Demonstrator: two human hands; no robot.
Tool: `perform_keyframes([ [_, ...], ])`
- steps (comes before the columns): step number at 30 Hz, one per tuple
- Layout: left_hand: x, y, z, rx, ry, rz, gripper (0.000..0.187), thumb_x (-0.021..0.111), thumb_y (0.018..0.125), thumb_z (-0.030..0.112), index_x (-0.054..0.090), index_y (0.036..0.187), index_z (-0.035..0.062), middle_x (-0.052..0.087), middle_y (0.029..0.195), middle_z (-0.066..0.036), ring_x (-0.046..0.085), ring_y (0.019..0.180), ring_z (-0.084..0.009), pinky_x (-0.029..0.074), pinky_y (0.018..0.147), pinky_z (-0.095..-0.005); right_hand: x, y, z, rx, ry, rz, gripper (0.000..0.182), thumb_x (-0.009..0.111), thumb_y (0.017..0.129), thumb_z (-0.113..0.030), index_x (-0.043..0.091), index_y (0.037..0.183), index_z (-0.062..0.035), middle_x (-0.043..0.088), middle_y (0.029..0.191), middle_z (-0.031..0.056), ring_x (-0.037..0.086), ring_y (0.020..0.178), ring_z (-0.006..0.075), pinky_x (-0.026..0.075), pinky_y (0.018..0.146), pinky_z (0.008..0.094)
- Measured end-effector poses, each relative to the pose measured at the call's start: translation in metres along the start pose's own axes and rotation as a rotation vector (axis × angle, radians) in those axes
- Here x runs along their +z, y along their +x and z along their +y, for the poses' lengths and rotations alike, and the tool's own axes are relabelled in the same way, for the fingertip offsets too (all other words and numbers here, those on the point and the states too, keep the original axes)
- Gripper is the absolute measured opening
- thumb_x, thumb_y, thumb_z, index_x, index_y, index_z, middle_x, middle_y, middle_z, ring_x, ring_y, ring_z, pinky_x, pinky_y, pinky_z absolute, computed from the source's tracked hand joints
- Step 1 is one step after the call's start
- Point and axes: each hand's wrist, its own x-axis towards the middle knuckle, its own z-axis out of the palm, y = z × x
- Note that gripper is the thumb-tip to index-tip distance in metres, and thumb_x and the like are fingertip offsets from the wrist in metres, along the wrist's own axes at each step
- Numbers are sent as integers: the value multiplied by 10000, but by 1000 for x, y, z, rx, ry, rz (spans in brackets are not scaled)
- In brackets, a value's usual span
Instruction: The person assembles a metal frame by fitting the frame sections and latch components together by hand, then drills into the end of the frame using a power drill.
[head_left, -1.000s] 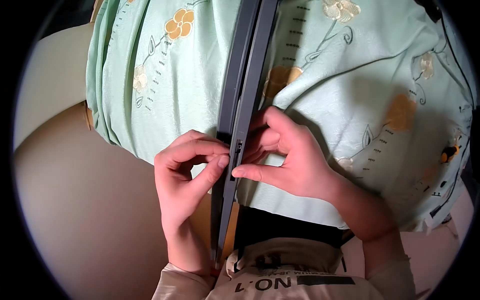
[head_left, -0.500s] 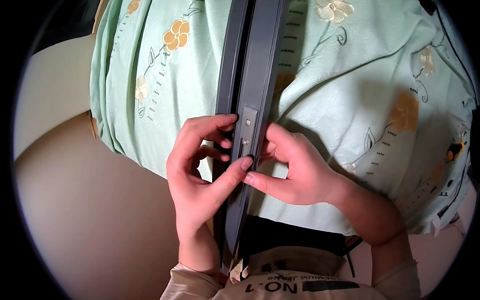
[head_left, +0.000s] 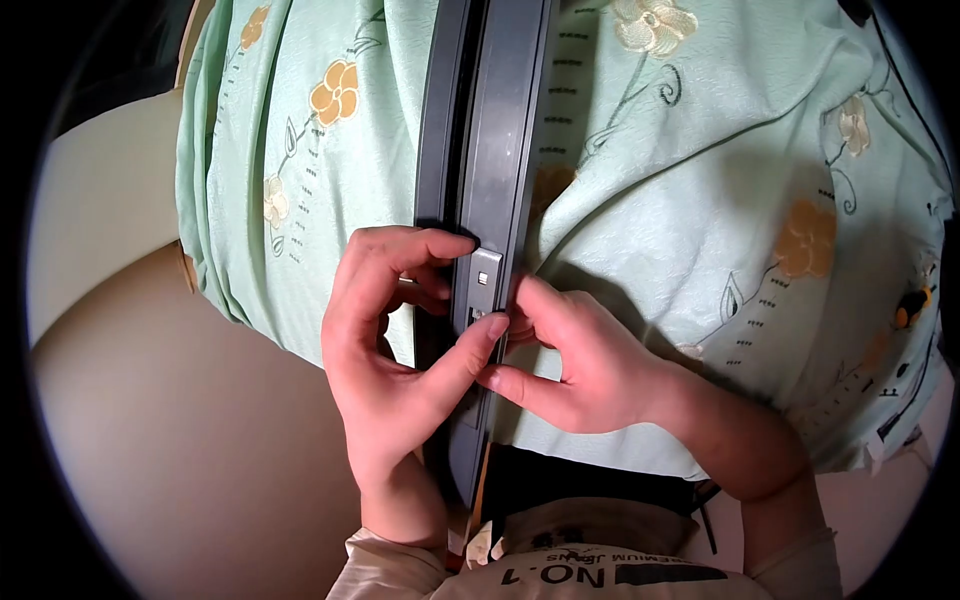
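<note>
A long dark-grey frame bar (head_left: 498, 130) with a black groove along its length stands between my hands. Set in its face is a small grey latch plate (head_left: 487, 262) with a square hole and a slot below it. My left hand (head_left: 385, 345) spans the plate, index fingertip at its upper end and thumb pressed on its lower part. The other left fingers curl at the bar's left side. My right hand (head_left: 600, 365) pinches the bar's right edge just below, its thumb tip close to the left thumb. Some right fingertips are hidden behind the bar.
Pale green cloth (head_left: 690, 210) with embroidered flowers spreads on both sides of the bar. A cream curved panel (head_left: 110, 195) and brown floor (head_left: 190, 420) are at the left. My printed shirt (head_left: 600, 570) is at the bottom.
The latch plate appears lower and slightly left in view, and the bar has shifted left. Both hands keep nearly the same grip, with the left thumb still on the plate.
</note>
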Motion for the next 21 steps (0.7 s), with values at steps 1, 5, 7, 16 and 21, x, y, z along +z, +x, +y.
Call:
perform_keyframes([
  [1,1,0,2,1,-1,-1,442,809,714,4,657,1128,-29,584,1132,-67,567,966,-148,491,819,-267,1,1,1,0,-1,2,554,681,895,24,421,1384,52,647,1174,122,661,1093,188,526,985,353],
  [5,12,-3,11,69,196,108,454,838,666,-9,672,1089,-21,607,1075,-66,587,889,-148,521,765,-262,2,3,2,-155,-42,79,351,678,863,-45,448,1109,54,699,906,231,708,863,392,540,728,432],
  [7,21,-2,16,111,300,201,423,848,656,-22,687,1047,-18,630,1027,-73,599,846,-139,543,729,-257,1,3,-2,-157,-64,69,358,678,863,-40,448,1118,58,700,915,232,709,884,391,543,743,430],
  [16,27,-1,25,132,428,231,379,822,711,3,686,1064,-25,646,1015,-108,670,884,-195,578,701,-290,-1,2,-6,-138,-67,59,382,661,859,-17,456,1168,74,695,976,255,698,943,415,546,802,432],
  [21,26,2,34,110,487,197,378,814,708,5,675,1059,-20,640,994,-96,669,866,-187,583,687,-287,3,3,6,-207,-79,109,361,647,865,-19,454,1150,94,679,966,280,684,942,443,540,790,446],
])
